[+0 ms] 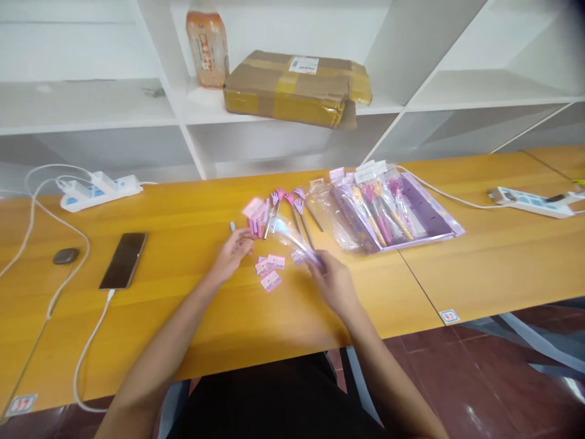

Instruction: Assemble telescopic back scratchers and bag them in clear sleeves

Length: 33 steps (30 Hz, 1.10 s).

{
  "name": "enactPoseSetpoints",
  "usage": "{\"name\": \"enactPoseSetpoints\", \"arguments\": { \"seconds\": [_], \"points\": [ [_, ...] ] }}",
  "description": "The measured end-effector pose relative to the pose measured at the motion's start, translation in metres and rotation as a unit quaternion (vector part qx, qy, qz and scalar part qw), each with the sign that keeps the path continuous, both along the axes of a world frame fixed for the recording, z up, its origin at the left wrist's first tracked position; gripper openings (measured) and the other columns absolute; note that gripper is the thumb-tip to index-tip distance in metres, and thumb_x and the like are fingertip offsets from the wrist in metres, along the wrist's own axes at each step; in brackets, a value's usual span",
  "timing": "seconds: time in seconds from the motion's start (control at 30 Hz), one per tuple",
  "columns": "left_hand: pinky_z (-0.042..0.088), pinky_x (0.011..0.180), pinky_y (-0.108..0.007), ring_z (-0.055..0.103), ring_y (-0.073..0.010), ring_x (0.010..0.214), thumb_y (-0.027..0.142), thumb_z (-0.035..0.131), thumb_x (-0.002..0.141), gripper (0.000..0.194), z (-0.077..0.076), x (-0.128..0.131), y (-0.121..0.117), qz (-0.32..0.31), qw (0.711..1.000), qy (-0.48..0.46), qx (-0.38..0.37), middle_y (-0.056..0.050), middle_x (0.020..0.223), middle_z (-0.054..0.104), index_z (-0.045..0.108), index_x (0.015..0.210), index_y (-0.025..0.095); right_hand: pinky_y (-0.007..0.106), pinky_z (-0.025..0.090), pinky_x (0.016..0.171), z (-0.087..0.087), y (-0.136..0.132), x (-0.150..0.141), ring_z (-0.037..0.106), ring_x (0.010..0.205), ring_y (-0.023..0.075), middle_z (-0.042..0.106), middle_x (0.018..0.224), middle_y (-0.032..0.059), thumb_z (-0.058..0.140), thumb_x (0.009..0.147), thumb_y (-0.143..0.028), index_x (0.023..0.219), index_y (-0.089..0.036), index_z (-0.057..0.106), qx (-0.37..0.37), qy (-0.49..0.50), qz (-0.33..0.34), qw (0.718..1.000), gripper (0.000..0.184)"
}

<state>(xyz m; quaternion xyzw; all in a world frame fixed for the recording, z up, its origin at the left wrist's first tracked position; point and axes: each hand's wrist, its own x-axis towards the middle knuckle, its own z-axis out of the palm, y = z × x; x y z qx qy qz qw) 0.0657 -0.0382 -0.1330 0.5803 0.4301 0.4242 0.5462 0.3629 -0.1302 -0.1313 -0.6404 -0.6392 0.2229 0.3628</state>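
Note:
In my right hand (336, 281) is a slim back scratcher (292, 238) with a purple handle and a pale blue head, smeared by motion. The head points up and left, towards my left hand (234, 251). My left fingers are curled together, and what they hold is unclear. Just above them is a blurred pink card (255, 208), over pink and purple handle pieces (258, 227). Several hand-shaped back scratchers (297, 210) with metal rods lie behind, between my hands. Small pink printed cards (270, 280) are scattered on the table nearer me.
A purple box (434, 216) holding bagged scratchers (381, 207) stands right, beside clear plastic bags (336, 219). Left are a charging phone (123, 261), a dark small case (66, 256) and a power strip (103, 192). Another power strip (532, 201) lies right. A taped carton (297, 88) sits on the shelf.

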Motion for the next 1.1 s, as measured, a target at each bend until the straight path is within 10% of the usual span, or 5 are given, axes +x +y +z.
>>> {"name": "enactPoseSetpoints", "arguments": {
  "seconds": [0.1,0.23,0.43,0.9,1.1],
  "points": [
    [0.059,0.073,-0.033,0.071,-0.0188,0.076,0.065,0.093,0.078,0.059,0.002,0.009,-0.018,-0.040,0.990,-0.058,-0.121,-0.007,0.089,0.077,0.074,0.103,0.015,0.035,0.054,0.078,-0.002,-0.015,-0.039,0.073,0.085,0.0254,0.080,0.105,0.0109,0.063,0.106,-0.043,0.117,-0.022,0.072,-0.024,0.041,0.075,0.996,0.025],
    [0.056,0.066,-0.027,0.066,-0.0126,0.067,0.057,0.102,0.070,0.054,0.004,0.001,-0.031,0.075,0.973,-0.144,-0.162,-0.002,0.076,0.073,0.073,0.085,0.015,0.034,0.056,0.082,0.001,-0.014,-0.053,0.073,0.090,0.0225,0.078,0.107,0.0067,0.073,0.103,-0.050,0.122,-0.024,0.071,-0.098,0.214,0.155,0.959,0.032],
    [0.062,0.065,-0.023,0.071,-0.0117,0.075,0.046,0.106,0.068,0.052,0.009,-0.025,-0.030,0.166,0.940,-0.253,-0.158,0.002,0.088,0.075,0.070,0.094,0.019,0.030,0.057,0.071,-0.005,-0.010,-0.053,0.068,0.074,0.0168,0.069,0.083,-0.0010,0.083,0.095,-0.057,0.100,-0.025,0.062,-0.134,0.430,0.110,0.886,0.039],
    [0.074,0.079,-0.037,0.081,-0.0192,0.086,0.046,0.106,0.070,0.054,0.000,-0.028,-0.046,0.200,0.940,-0.246,-0.126,0.001,0.094,0.079,0.070,0.101,0.021,0.037,0.067,0.087,-0.016,-0.020,-0.076,0.075,0.092,0.0202,0.072,0.104,0.0036,0.079,0.100,-0.048,0.121,-0.028,0.068,-0.057,0.406,0.100,0.907,0.031],
    [0.073,0.078,-0.034,0.081,-0.0184,0.086,0.047,0.106,0.070,0.054,0.000,-0.023,-0.053,0.182,0.947,-0.233,-0.124,0.001,0.092,0.079,0.070,0.101,0.022,0.044,0.062,0.104,-0.010,-0.021,-0.079,0.070,0.119,0.0258,0.068,0.122,0.0097,0.078,0.104,-0.032,0.117,-0.027,0.077,0.046,0.188,0.156,0.968,0.014]
  ]
}}
